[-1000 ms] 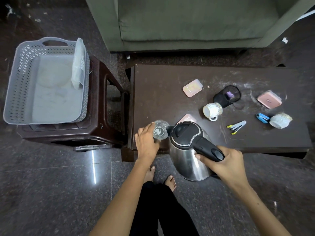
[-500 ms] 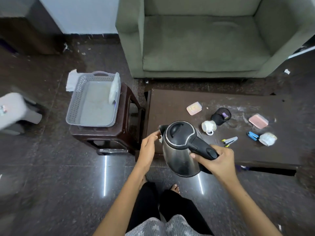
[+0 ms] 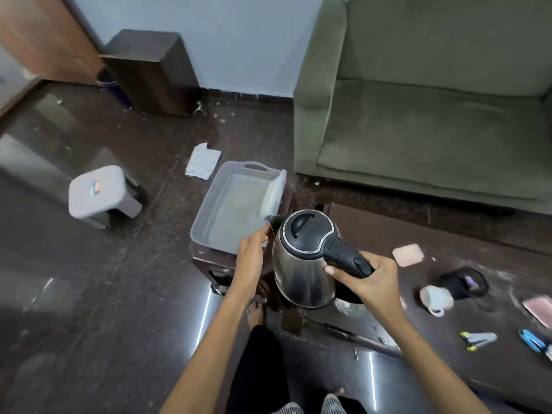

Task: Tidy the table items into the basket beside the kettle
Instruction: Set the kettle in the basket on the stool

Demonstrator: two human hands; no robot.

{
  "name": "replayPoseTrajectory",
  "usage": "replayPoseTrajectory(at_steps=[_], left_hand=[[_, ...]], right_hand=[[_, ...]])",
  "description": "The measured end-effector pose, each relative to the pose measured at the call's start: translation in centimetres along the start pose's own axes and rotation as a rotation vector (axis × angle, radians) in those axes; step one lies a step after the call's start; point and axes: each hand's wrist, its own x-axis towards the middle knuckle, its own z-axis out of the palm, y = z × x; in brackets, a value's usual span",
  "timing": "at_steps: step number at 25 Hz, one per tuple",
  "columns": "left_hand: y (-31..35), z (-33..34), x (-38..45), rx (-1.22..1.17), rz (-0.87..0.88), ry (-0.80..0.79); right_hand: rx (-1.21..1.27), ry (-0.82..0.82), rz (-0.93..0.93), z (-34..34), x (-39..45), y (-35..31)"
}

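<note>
A steel kettle [image 3: 301, 273] with a black lid hangs in the air over the table's left end, next to the grey perforated basket [image 3: 206, 216]. My right hand [image 3: 370, 279] grips its black handle. My left hand [image 3: 252, 253] is against the spout side, fingertips at the spout; its grip is hidden. A white flat item [image 3: 274, 191] leans inside the basket's right wall. On the dark table [image 3: 448, 231] lie a glass [image 3: 349, 306], a pink pad [image 3: 408, 254], a black mesh cup [image 3: 463, 282], a tipped white cup [image 3: 436, 298], a pink case [image 3: 539, 310], yellow-tipped clippers [image 3: 478, 339] and a blue item [image 3: 533, 342].
The basket sits on a brown stool [image 3: 206, 259] left of the table. A green sofa [image 3: 433, 115] stands behind. A small grey stool [image 3: 98, 195], a paper sheet [image 3: 203, 159] and a dark box [image 3: 152, 70] are on the floor to the left. My bare foot [image 3: 257, 312] is below the kettle.
The kettle has risen off the table and moved left toward the basket. My left hand has left the glass and gone to the kettle's spout. The view has tilted up and left.
</note>
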Motion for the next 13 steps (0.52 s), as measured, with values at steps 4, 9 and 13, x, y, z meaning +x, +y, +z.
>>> replayPoseTrajectory(at_steps=[4, 9, 13], left_hand=[[3.0, -5.6, 7.3, 0.011, 0.036, -0.015], [4.4, -12.1, 17.1, 0.011, -0.055, -0.028], [2.7, -15.2, 25.6, 0.034, -0.147, -0.021]], right_hand=[[0.008, -0.053, -0.01, 6.9, 6.8, -1.3], [-0.011, -0.118, 0.023, 15.1, 15.3, -1.2], [-0.011, -0.223, 0.083, 19.4, 21.1, 0.1]])
